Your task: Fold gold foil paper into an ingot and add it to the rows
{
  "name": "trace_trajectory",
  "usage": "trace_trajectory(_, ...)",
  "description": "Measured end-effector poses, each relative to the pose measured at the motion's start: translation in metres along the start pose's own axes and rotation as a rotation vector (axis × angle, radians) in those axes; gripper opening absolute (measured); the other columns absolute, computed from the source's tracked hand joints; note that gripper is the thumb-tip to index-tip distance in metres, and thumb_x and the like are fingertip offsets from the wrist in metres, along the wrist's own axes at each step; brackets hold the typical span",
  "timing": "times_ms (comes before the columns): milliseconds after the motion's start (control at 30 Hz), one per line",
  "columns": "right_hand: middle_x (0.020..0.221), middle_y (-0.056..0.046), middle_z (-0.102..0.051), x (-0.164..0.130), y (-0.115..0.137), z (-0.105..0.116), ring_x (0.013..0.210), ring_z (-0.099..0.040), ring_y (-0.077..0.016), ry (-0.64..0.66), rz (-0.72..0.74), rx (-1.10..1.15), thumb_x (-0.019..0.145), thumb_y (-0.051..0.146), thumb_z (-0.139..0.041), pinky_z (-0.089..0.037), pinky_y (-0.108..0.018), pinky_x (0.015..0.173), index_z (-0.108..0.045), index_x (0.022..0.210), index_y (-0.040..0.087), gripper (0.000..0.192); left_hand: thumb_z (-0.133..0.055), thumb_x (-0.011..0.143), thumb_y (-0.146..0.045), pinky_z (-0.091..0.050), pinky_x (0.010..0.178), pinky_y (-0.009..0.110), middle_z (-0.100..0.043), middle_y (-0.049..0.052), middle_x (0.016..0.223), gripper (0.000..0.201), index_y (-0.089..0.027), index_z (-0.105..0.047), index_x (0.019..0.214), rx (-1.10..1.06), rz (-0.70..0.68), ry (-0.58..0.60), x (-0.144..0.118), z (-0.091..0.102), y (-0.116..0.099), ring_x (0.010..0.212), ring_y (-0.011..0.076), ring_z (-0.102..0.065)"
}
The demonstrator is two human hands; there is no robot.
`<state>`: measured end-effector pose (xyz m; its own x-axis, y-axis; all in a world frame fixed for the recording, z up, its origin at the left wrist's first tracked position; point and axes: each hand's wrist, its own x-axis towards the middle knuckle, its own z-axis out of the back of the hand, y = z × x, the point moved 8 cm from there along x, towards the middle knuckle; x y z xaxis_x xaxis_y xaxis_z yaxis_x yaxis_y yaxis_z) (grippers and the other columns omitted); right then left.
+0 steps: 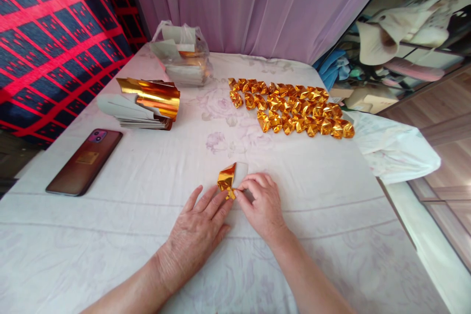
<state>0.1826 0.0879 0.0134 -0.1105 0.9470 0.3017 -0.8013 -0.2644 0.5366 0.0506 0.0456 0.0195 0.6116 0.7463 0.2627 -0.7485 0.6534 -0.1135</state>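
A small sheet of gold foil paper (226, 176), partly folded, lies on the tablecloth in front of me with some of its pale side showing. My left hand (200, 225) rests flat with its fingers spread, the fingertips touching the sheet's near edge. The thumb and index finger of my right hand (263, 203) pinch the near right corner of the sheet. Beyond it, at the right, several folded gold foil pieces (290, 108) sit in three rows.
A stack of gold and white paper sheets (158, 103) stands at the left, with a clear plastic bag of more sheets (184, 56) behind it. A brown phone (85, 162) lies at the left. A purple curtain (235, 5) hangs behind the table; shelves with hats (390, 29) stand at the right.
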Motion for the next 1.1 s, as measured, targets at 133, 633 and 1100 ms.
trace_trajectory(133, 0.090, -0.003, -0.066, 0.000, 0.000, 0.000, 0.092, -0.056, -0.0221, 0.007, -0.001, -0.007, 0.083, 0.018, -0.068, -0.041, -0.037, 0.082, -0.064, 0.077, 0.023, 0.008, -0.049, 0.097, -0.042, -0.027, 0.116, 0.044, -0.063, 0.003, 0.133, 0.040, -0.023, -0.057, 0.131, 0.016, 0.000, 0.017, 0.000, -0.001, -0.001, 0.128, 0.0228, -0.052)
trace_trajectory(633, 0.094, -0.004, -0.066, 0.001, -0.005, 0.000, 0.095, -0.057, -0.0234, -0.003, 0.001, 0.011, 0.083, 0.019, -0.067, -0.043, -0.039, 0.084, -0.063, 0.084, 0.023, 0.005, -0.053, 0.095, -0.040, -0.023, 0.119, 0.047, -0.063, 0.003, 0.134, 0.037, -0.024, -0.060, 0.128, 0.015, 0.015, 0.025, 0.001, -0.001, -0.002, 0.129, 0.0239, -0.052)
trace_trajectory(1100, 0.093, -0.006, -0.066, 0.002, -0.007, 0.000, 0.093, -0.057, -0.0225, 0.010, 0.060, 0.060, 0.089, 0.018, -0.056, -0.044, -0.039, 0.086, -0.065, 0.087, 0.022, 0.010, -0.055, 0.094, -0.039, -0.021, 0.120, 0.049, -0.064, 0.003, 0.132, 0.035, -0.025, -0.062, 0.126, 0.039, 0.030, 0.024, 0.002, 0.000, -0.002, 0.127, 0.0241, -0.054)
